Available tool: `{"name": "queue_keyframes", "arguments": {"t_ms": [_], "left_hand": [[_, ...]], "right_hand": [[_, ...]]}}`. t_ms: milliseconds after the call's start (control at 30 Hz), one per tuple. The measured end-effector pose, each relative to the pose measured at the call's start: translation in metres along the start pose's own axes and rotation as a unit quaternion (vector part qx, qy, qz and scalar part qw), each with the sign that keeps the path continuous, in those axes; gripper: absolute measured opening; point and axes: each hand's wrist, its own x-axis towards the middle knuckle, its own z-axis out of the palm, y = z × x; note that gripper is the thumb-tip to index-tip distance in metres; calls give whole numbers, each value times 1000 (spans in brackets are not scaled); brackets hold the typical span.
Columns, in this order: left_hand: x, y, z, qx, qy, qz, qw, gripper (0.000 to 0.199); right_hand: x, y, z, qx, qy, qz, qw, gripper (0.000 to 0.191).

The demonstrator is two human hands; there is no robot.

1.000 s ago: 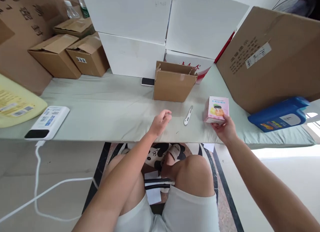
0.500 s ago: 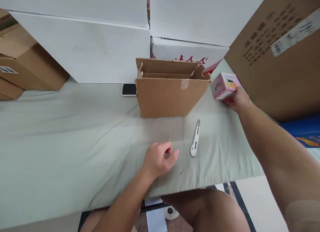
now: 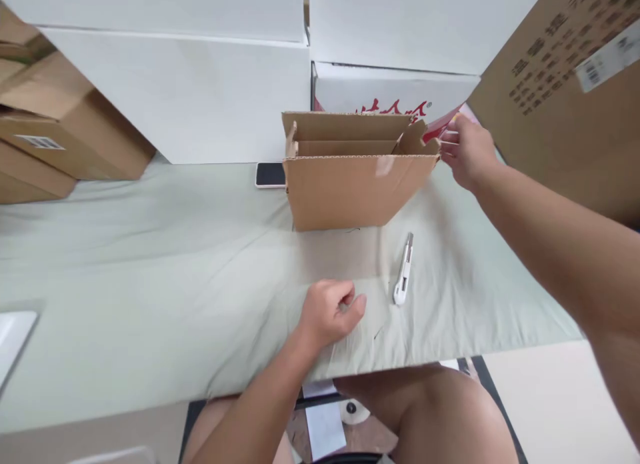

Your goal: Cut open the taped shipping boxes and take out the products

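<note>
An open-topped brown cardboard box (image 3: 360, 194) stands on the cloth-covered table. My right hand (image 3: 465, 147) is at the box's right end, its fingers apart and near the side flap. Behind that hand, a small part of the pink box (image 3: 469, 113) shows; the rest is hidden. My left hand (image 3: 333, 312) rests curled on the cloth in front of the brown box, with nothing in it. A white utility knife (image 3: 403, 271) lies to the right of my left hand.
A phone (image 3: 270, 175) lies left of the brown box. White boxes (image 3: 200, 97) line the back. Brown cartons (image 3: 75, 117) stand at the left, and a large printed carton (image 3: 565, 137) at the right. A white object (image 3: 14, 337) lies at the left edge.
My right hand has let go of the pink box, which now sits further back, and has moved to the brown box's right end. The view has shifted slightly; my left hand stays curled.
</note>
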Motion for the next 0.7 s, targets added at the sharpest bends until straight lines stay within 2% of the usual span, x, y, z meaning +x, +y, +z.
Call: {"name": "queue_keyframes", "arguments": {"t_ms": [67,100,167,233,333,433,533,633,700], "left_hand": [[0,1,0,-14,13,-3,1000,35],[0,3,0,-20,21,-2,1000,37],[-2,6,-1,-29,31,3,999,39],[-6,10,-4,-37,39,7,999,42],[-14,15,-10,-50,60,7,997,42],[-22,18,-18,-64,82,4,995,42],[-26,19,-26,-81,95,4,992,42],[-26,19,-30,-99,97,6,990,43],[-23,19,-31,-109,95,9,989,43]], "right_hand": [[-39,-46,1,55,-99,22,993,27],[-58,-66,1,46,-147,35,987,27],[-90,-97,3,-18,-203,66,977,24],[-113,-111,3,-81,-227,117,963,15],[-141,-107,-6,-84,-229,203,948,11],[-168,-88,-28,45,-159,228,960,13],[-195,-64,-64,169,-22,202,964,15],[-212,-40,-106,209,121,178,954,22],[-215,-24,-131,211,193,174,942,23]]}}
